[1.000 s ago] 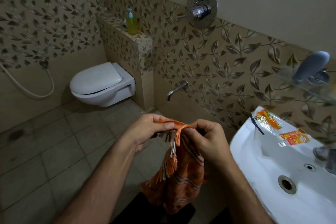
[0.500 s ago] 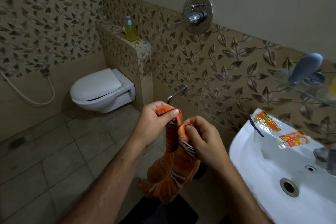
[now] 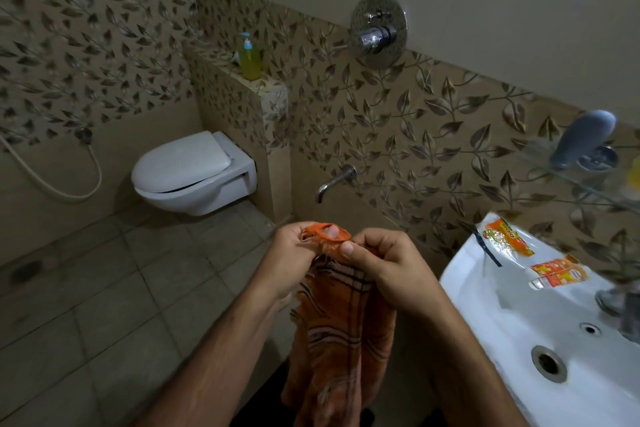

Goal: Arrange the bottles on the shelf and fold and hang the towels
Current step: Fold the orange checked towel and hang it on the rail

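An orange towel [image 3: 343, 333] with dark and white stripes hangs down in front of me, bunched lengthwise. My left hand [image 3: 294, 255] pinches its fringed top edge, with a loop of cloth over the thumb. My right hand [image 3: 388, 270] grips the top edge right beside it, fingers curled. A grey bottle [image 3: 581, 137] lies tilted on the glass shelf [image 3: 571, 180] at the right. A yellow pump bottle [image 3: 250, 57] stands on the tiled ledge [image 3: 270, 87] behind the toilet.
The white basin [image 3: 519, 322] sits at lower right with orange sachets [image 3: 505, 237] and a tube [image 3: 557, 276] on its rim. A toilet [image 3: 190, 173] hangs at the left wall. A low tap [image 3: 334, 182] and a shower valve [image 3: 377, 35] stick out of the tiled wall.
Both hands have come closer together at the towel's top edge, and the towel now hangs longer and straighter below them than half a second ago.
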`<state>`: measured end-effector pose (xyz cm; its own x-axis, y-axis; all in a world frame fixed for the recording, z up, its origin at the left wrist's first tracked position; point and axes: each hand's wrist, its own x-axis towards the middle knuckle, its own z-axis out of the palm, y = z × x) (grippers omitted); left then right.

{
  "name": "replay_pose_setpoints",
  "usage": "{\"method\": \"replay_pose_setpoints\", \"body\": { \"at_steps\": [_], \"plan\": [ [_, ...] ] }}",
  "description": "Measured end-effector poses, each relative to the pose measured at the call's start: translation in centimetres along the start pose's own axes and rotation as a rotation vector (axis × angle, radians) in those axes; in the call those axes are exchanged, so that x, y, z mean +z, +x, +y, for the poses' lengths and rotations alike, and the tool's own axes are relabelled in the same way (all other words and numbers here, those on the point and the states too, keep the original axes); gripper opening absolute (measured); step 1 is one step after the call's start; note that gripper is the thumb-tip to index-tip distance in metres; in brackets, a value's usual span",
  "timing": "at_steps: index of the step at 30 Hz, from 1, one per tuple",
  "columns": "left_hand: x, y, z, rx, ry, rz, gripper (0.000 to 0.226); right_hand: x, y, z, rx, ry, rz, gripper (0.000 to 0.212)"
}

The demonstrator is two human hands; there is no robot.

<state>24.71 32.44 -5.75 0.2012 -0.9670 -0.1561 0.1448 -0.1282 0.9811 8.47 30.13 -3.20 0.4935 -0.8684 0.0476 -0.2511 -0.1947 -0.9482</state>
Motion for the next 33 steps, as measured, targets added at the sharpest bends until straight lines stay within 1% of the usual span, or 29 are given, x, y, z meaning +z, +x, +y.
{"method": "replay_pose_setpoints", "body": {
  "at_steps": [2, 5, 8, 9, 11, 15, 19, 21, 22, 24, 25, 27, 30, 31, 33],
  "plan": [
    [0.2, -0.1, -0.2, -0.042, -0.059, -0.005, 0.014, 0.2, 0.0, 0.0, 0.024, 0.031, 0.033, 0.027],
    [0.5, -0.3, -0.3, -0.066, -0.110, -0.020, 0.016, 0.6, 0.1, 0.2, 0.070, 0.006, 0.094, 0.026],
    [1.0, -0.7, -0.4, -0.084, -0.142, -0.057, 0.027, 1.0, 0.1, 0.5, 0.096, -0.047, 0.157, 0.029],
    [1.2, -0.8, -0.4, -0.087, -0.163, -0.073, 0.027, 1.1, 0.2, 0.6, 0.103, -0.067, 0.189, 0.030],
    [1.4, -1.0, -0.4, -0.088, -0.195, -0.099, 0.019, 1.3, 0.2, 0.7, 0.121, -0.107, 0.245, 0.031],
    [1.6, -1.4, -0.5, -0.083, -0.247, -0.136, 0.026, 1.7, 0.1, 0.6, 0.132, -0.149, 0.327, 0.033],
    [1.7, -1.8, -0.6, -0.060, -0.311, -0.157, 0.034, 1.7, 0.2, 0.6, 0.129, -0.228, 0.366, 0.033],
    [1.6, -1.9, -0.8, -0.009, -0.271, -0.152, 0.041, 1.8, 0.2, 0.7, 0.120, -0.276, 0.375, 0.032],
    [1.6, -1.9, -0.7, 0.024, -0.225, -0.141, 0.040, 1.8, 0.3, 0.8, 0.109, -0.279, 0.376, 0.032],
    [1.7, -1.6, -0.9, 0.075, -0.142, -0.061, 0.020, 2.1, 0.3, 0.8, 0.076, -0.264, 0.355, 0.031],
    [1.7, -1.4, -0.9, 0.094, -0.117, -0.023, 0.014, 2.2, 0.3, 0.8, 0.058, -0.257, 0.343, 0.030],
    [1.4, -0.8, -0.9, 0.120, -0.071, -0.018, 0.020, 2.4, 0.5, 0.8, 0.047, -0.231, 0.327, 0.027],
    [0.7, -0.3, -0.5, 0.145, 0.019, -0.061, 0.021, 1.9, 0.9, 0.7, 0.077, -0.109, 0.263, 0.028],
    [0.6, -0.1, -0.3, 0.149, 0.058, -0.062, 0.021, 1.7, 1.0, 0.7, 0.087, -0.070, 0.234, 0.026],
    [0.2, 0.2, 0.2, 0.195, 0.144, -0.037, 0.025, 1.4, 1.1, 0.7, 0.100, 0.011, 0.170, 0.015]
  ]
}}
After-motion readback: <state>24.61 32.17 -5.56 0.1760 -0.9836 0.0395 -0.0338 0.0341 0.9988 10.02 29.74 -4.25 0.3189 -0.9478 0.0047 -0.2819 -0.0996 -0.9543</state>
